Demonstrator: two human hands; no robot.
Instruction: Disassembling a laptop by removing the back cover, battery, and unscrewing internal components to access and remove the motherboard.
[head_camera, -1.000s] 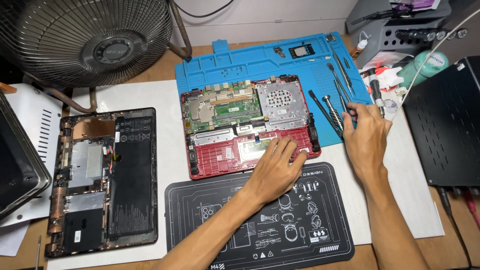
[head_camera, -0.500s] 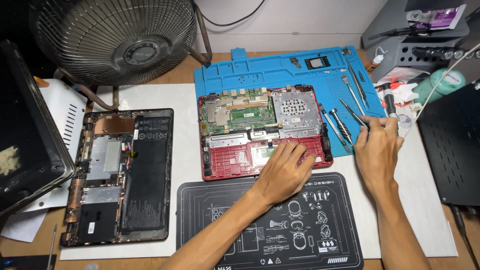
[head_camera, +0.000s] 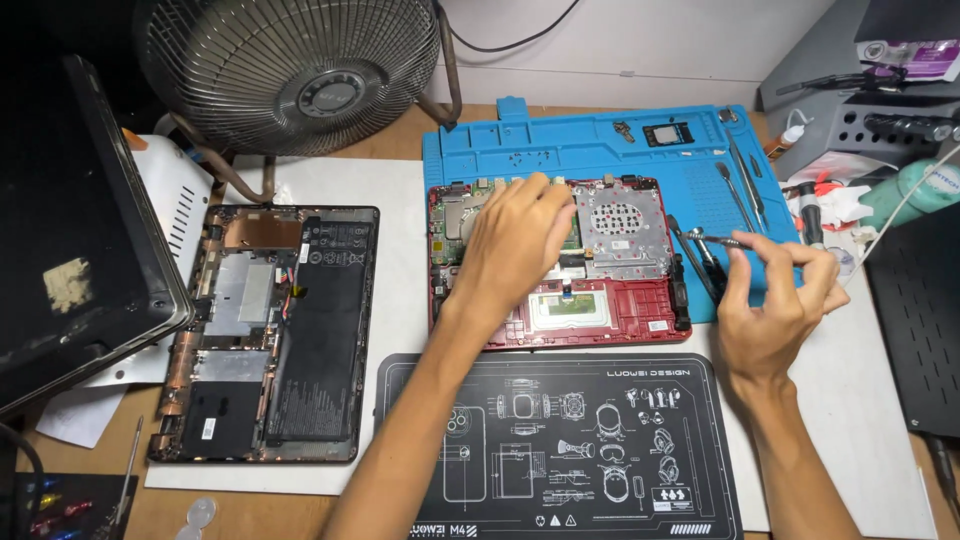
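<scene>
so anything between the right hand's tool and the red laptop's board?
Nothing visible. The right hand holds a thin tool just right of the red laptop; the gap is bare. The left hand covers the board's middle.

Left hand (head_camera: 520, 240) moved up from the near edge of the red opened laptop (head_camera: 640, 300) onto its circuit board, right hand (head_camera: 775, 300) lifted off the blue mat (head_camera: 600, 145), tweezers (head_camera: 715, 238) now pinched in its fingertips, pointing toward the left hand

The opened laptop base (head_camera: 600, 265) lies on the work mat (head_camera: 600, 150). Left of it lies a second laptop chassis (head_camera: 265, 335), behind that the fan (head_camera: 290, 70). Before it lies the printed mat (head_camera: 560, 450); tools (head_camera: 740, 190) lie right.
</scene>
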